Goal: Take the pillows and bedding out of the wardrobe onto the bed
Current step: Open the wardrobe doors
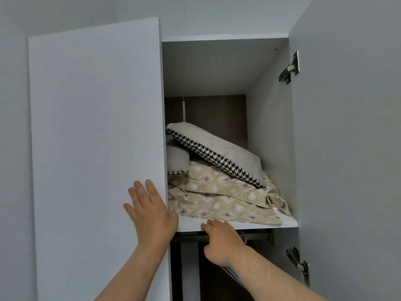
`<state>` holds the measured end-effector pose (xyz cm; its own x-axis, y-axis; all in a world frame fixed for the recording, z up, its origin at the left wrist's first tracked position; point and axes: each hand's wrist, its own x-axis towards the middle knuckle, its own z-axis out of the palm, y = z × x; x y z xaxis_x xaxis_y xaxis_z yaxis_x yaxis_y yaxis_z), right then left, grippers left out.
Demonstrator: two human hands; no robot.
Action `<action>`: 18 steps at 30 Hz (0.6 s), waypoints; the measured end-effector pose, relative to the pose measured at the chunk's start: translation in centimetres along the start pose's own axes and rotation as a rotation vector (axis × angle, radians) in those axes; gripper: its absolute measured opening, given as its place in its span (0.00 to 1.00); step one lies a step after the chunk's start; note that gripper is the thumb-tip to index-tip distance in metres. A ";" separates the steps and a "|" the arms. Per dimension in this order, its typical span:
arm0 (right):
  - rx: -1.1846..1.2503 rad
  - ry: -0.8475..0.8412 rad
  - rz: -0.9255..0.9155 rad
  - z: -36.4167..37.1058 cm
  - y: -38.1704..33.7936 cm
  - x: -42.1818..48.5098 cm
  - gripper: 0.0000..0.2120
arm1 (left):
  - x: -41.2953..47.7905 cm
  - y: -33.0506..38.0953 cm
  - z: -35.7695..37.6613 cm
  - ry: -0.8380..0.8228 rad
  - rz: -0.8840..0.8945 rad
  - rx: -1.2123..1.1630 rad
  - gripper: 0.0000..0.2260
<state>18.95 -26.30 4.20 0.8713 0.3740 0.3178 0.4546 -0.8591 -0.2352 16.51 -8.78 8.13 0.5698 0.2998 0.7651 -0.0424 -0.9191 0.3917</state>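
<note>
On the wardrobe's upper shelf [288, 223] lies folded beige bedding [219, 203] with a diamond and circle print. A grey pillow with a black-and-white houndstooth edge [219, 153] leans tilted on top of it. A second grey pillow [176, 158] shows partly at the left, behind the door. My left hand [149, 211] lies flat with fingers spread against the left door [95, 135], near its edge. My right hand [221, 240] rests its fingertips on the shelf's front edge, just below the bedding, and holds nothing.
The right door [347, 127] stands wide open with two metal hinges [289, 67]. Below the shelf a hanging rail [256, 234] and dark clothes show. The left door covers the left part of the shelf. No bed is in view.
</note>
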 end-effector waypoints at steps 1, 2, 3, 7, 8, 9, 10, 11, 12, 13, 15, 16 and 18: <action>0.031 -0.039 0.014 -0.4 -0.3 -0.2 0.28 | -0.7 -0.2 -1.0 0.009 -0.015 -0.029 0.45; 0.094 -0.060 0.030 -0.8 -0.8 -0.5 0.27 | -1.4 -0.5 -2.0 0.020 -0.022 -0.074 0.45; 0.203 -0.065 0.045 -1.2 -1.5 -0.9 0.27 | -2.1 -0.8 -3.1 0.028 -0.023 -0.123 0.45; 0.788 -0.059 -0.048 -3.0 -7.8 -3.3 0.21 | -5.1 -2.0 -8.6 0.015 -0.042 -0.258 0.42; 0.919 -0.080 -0.094 -3.4 -9.9 -4.0 0.19 | -5.8 -2.3 -10.0 0.017 -0.053 -0.275 0.40; 1.044 -0.107 -0.133 -3.9 -12.0 -4.6 0.18 | -6.5 -2.6 -11.2 0.016 -0.067 -0.287 0.40; 1.154 -0.140 -0.162 -4.3 -14.0 -5.2 0.18 | -7.1 -2.8 -12.3 0.007 -0.085 -0.296 0.41; 1.249 -0.178 -0.187 -4.7 -15.8 -5.8 0.17 | -7.6 -2.9 -13.3 -0.001 -0.104 -0.308 0.42; 1.329 -0.223 -0.219 -4.9 -17.4 -6.4 0.17 | -8.1 -3.0 -14.3 0.000 -0.124 -0.320 0.43; 1.397 -0.268 -0.253 -5.1 -18.9 -7.0 0.16 | -8.6 -3.2 -15.3 0.008 -0.140 -0.334 0.42; 1.477 -0.331 -0.285 -5.1 -21.3 -8.2 0.14 | -9.6 -3.9 -17.5 0.025 -0.159 -0.356 0.38; 1.495 -0.343 -0.283 -5.0 -22.3 -8.7 0.13 | -10.0 -4.4 -18.5 0.023 -0.168 -0.366 0.36; 1.491 -0.356 -0.280 -5.0 -23.8 -9.2 0.12 | -10.7 -5.3 -20.4 0.008 -0.191 -0.405 0.34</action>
<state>-0.82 -11.06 11.42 0.6294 0.7033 0.3304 0.1819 0.2800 -0.9426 -6.12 -1.90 8.32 0.5927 0.4578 0.6626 -0.2557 -0.6731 0.6939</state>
